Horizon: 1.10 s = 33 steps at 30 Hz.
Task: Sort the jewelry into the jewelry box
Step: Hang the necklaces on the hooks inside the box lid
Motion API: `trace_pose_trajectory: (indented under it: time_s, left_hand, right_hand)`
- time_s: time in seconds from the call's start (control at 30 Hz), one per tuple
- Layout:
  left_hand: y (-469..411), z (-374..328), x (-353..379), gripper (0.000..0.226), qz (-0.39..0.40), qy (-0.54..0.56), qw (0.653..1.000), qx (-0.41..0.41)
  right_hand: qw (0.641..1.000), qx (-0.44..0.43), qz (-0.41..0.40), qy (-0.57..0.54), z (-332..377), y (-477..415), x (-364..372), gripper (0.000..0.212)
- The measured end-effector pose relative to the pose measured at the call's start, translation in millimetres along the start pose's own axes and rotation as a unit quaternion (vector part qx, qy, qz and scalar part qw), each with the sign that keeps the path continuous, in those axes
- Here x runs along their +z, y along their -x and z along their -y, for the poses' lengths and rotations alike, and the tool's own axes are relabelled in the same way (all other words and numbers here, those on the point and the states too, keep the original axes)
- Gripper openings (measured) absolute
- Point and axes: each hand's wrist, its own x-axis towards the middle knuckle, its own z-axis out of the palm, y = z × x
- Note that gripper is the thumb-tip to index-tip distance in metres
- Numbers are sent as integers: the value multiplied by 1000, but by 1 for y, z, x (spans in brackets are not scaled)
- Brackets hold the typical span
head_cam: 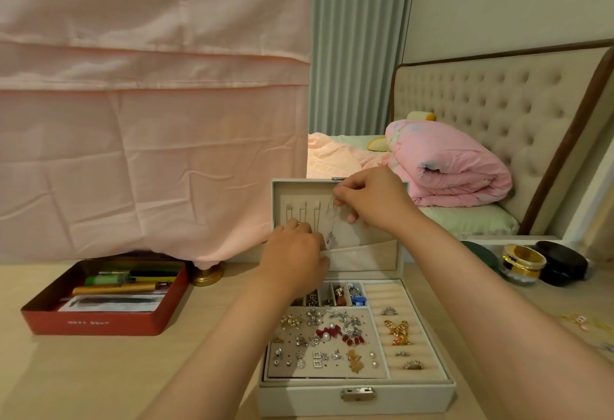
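- Head view: the white jewelry box (357,401) stood open on the counter (99,370), lid (299,192) upright.
- Right hand (372,200) pinched a necklace (333,220) high against the lid (pendant (331,239) dangling at the pocket (365,253)).
- Left hand (292,253) rested at the pocket's edge; its grip I couldn't tell.

Both bare forearms reach forward, hands close together.
The right hand (372,202) is the higher one, back upward, thumb and forefinger pinching a fine chain (333,220). The left hand (292,262) sits lower, knuckles toward the camera (its curled fingertips are hidden).
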Motion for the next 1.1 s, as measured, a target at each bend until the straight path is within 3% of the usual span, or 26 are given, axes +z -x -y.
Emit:
trace_pose_trajectory:
  time_s: [0.17,0.43,0.77,0.87,0.93,1.1]
  left_hand:
    - [4,1,1,38,3,13,1000,-5]
    - [5,-2,0,44,-7,38,999,-17]
    - [1,-64,-20,32,-33,154,987,24]
    - [-2,-105,-19,27,-9,202,978,54]
    - [-6,-128,-14,26,25,220,972,73]
    - [-23,-180,15,27,129,189,968,102]
  right_hand:
    - [992,-15,78,95,-20,16,18,5]
    - [973,-37,118,195,-33,41,26,21]
    - [997,-9,40,72,-54,76,-68,16]
    - [994,38,27,96,-80,93,-101,15]
    - [984,86,61,141,-101,100,-111,14]
    - [951,168,109,235,-154,120,-113,11]
